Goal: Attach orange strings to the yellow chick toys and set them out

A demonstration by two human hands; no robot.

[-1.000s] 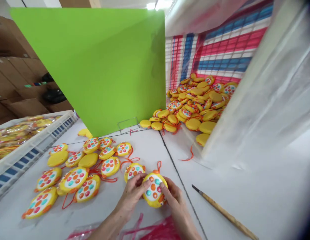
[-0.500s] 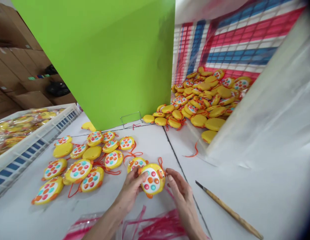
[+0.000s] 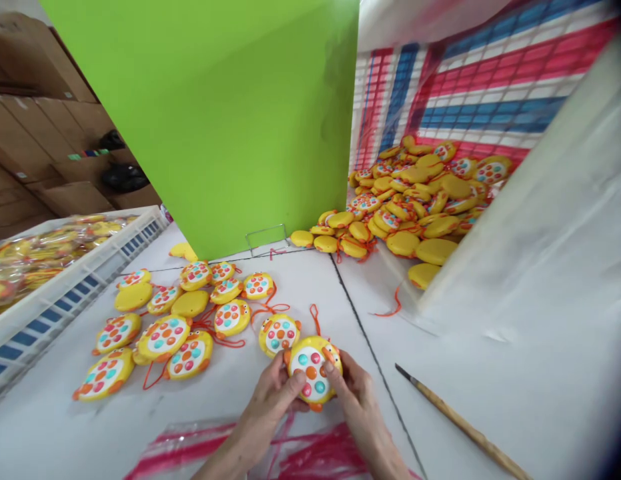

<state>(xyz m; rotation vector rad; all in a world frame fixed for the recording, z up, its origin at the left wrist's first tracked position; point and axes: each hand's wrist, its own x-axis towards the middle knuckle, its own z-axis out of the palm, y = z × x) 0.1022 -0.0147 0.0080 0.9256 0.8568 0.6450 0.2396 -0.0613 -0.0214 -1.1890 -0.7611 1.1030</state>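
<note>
A round yellow duck toy (image 3: 313,372) with a white, dotted face is held between both hands above the table, its orange cord loop sticking up behind it. My left hand (image 3: 276,393) grips its left edge, thumb on the front. On the right edge my right hand (image 3: 354,387) is closed, with the thumb near the beak. Just behind the held toy lies another duck toy (image 3: 279,335). Further left, several similar toys (image 3: 165,338) are spread out, some showing plain yellow backs.
A green panel (image 3: 215,133) stands behind. Many toys (image 3: 415,193) are heaped at the back right. A wooden-handled tool (image 3: 460,420) lies right. Pink-striped plastic bags (image 3: 320,457) lie in front. A white crate (image 3: 90,267) holds bagged toys at the left.
My right hand has closed on the toy's right edge; before, its fingers were beside it. The toy has moved slightly right and down, clear of the one behind.
</note>
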